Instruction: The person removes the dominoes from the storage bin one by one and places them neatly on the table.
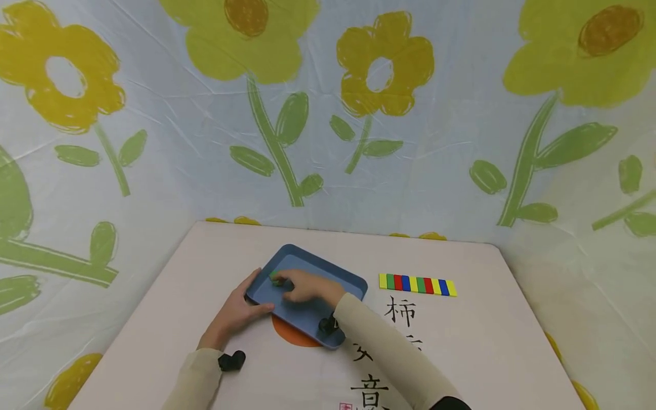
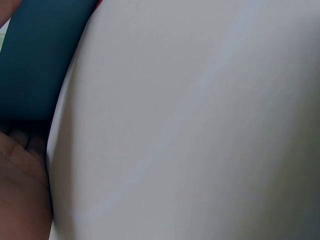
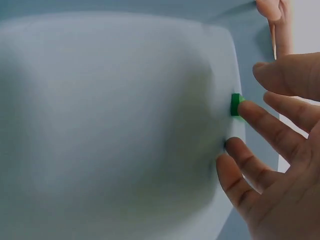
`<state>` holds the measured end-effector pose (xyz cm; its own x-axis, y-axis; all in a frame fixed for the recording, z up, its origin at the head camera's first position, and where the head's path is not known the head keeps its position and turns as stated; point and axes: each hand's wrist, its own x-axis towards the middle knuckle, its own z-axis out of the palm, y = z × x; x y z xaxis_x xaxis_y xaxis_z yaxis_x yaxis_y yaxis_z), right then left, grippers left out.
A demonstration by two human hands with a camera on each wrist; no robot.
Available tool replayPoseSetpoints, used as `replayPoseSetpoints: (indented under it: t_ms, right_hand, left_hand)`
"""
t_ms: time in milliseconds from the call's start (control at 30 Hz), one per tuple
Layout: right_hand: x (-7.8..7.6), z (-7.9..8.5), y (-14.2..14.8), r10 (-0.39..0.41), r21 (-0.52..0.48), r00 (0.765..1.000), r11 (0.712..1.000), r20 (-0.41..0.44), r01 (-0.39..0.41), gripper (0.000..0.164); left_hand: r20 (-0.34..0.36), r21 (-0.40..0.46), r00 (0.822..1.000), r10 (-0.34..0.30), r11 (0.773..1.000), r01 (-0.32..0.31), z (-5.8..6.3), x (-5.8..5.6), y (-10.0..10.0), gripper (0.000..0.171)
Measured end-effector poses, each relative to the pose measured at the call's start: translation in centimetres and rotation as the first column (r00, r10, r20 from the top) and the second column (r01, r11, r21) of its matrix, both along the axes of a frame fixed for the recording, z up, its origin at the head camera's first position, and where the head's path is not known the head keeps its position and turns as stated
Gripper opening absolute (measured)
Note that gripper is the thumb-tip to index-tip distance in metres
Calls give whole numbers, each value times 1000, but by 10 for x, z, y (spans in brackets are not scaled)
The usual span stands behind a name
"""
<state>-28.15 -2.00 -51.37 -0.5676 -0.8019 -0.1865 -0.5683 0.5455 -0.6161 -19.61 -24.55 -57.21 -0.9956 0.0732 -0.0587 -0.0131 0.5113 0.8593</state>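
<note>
A blue-grey rectangular tray [image 1: 328, 265] lies at a slant on the table. My left hand [image 1: 238, 310] grips its left end, the thumb at the near rim and the other fingers along the outer side. In the left wrist view, the palm of that hand [image 2: 22, 190] is close against the dark tray side [image 2: 40, 60]. My right hand [image 1: 310, 285] reaches over the tray. The right wrist view shows its index finger touching a small green block [image 3: 235, 104] near the tray's inner edge, while the thumb stands apart from the block.
Right of the tray, a row of flat yellow, green, red and blue tiles [image 1: 417, 285] lies on the pale table [image 1: 492, 341]. Black written characters [image 1: 400, 311] and an orange disc [image 1: 294, 333] mark the surface. Flower-patterned sheets [image 1: 435, 188] enclose the table's back and sides.
</note>
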Motion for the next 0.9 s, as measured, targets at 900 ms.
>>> replayPoseSetpoints:
  t_ms: [900]
  right_hand:
    - [-15, -3, -8, 4, 5, 996, 1000, -85, -4, 50]
  left_hand:
    - [10, 20, 1000, 16, 1000, -16, 0, 1, 2, 106]
